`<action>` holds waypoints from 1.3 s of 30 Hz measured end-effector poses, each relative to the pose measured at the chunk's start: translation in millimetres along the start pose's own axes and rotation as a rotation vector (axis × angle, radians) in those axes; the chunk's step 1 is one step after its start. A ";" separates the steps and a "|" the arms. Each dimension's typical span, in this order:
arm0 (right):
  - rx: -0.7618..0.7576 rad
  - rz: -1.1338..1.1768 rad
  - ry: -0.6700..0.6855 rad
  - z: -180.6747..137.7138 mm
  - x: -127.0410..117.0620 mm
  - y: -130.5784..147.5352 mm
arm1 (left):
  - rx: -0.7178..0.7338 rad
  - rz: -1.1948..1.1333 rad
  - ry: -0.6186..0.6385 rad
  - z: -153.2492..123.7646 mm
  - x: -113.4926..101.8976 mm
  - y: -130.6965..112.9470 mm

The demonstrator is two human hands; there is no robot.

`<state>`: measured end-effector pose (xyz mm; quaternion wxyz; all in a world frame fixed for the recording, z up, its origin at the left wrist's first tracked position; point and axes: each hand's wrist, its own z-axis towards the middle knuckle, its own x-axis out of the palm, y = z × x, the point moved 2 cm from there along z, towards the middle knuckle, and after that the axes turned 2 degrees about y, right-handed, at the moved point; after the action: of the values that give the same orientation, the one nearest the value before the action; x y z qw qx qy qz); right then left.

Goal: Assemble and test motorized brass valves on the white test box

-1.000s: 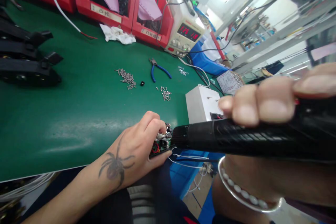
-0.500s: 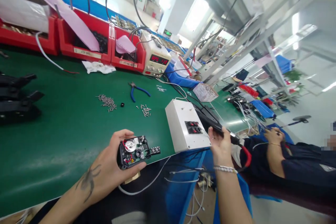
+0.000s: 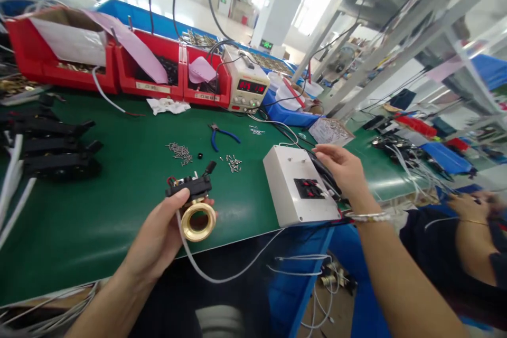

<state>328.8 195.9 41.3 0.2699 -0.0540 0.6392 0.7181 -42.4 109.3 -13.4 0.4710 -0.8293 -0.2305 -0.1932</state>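
Note:
My left hand [image 3: 158, 232] is closed around a brass ring-shaped fitting [image 3: 199, 222] topped by a black housing [image 3: 194, 187]. Wires and small parts show on the housing's far side, and a grey cable [image 3: 222, 279] hangs from it. My right hand [image 3: 343, 171] reaches over a black handheld tool [image 3: 327, 173] lying beside a white box [image 3: 283, 185]. Its fingers are stretched out, and the hand hides part of the tool. Black and red connectors [image 3: 310, 188] sit on the box. Blue-handled pliers [image 3: 222, 136] and small piles of screws [image 3: 233, 163] lie beyond my left hand.
Red bins [image 3: 150, 68] line the back beside a power supply [image 3: 249, 84] with a lit display. Several black assemblies [image 3: 59, 150] with cables lie at the left. A paper box of small parts [image 3: 330, 131] stands at the back right. A co-worker's hands [image 3: 473, 208] are at far right.
My left hand has turned the piece, so the brass ring faces me instead of the circuit board. The black tool lies closer along the white box, and my right hand has turned palm down over it.

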 end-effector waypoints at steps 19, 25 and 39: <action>-0.154 -0.377 0.263 11.4 72.9 6.8 | 0.350 0.320 0.122 -44.1 -4.1 -19.0; -0.131 -0.373 0.226 8.5 72.0 10.7 | 0.460 0.466 0.133 -56.4 1.4 -20.4; -0.151 -0.418 0.161 4.7 68.9 17.6 | 0.891 0.657 0.287 -46.7 0.4 -13.9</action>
<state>263.6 221.7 28.6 0.3562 -0.2623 0.5782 0.6856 -54.7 75.0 18.9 0.8369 -0.5444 0.0462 -0.0315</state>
